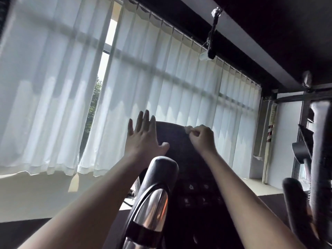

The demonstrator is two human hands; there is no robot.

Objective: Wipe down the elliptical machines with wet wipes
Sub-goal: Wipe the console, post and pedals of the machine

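Observation:
The elliptical's dark console (176, 139) rises in the middle of the head view, with faint buttons lower down. My left hand (143, 137) lies flat against its left edge, fingers straight and spread. My right hand (202, 137) has curled fingers that pinch a small crumpled wet wipe (188, 129) against the console's upper right rim. A black and chrome handlebar (154, 196) stands close in front, between my forearms, and hides part of the console.
White vertical blinds (161, 87) cover the window behind the machine, with a gap at the left. Another dark machine (318, 159) stands at the right edge. A low windowsill runs under the blinds.

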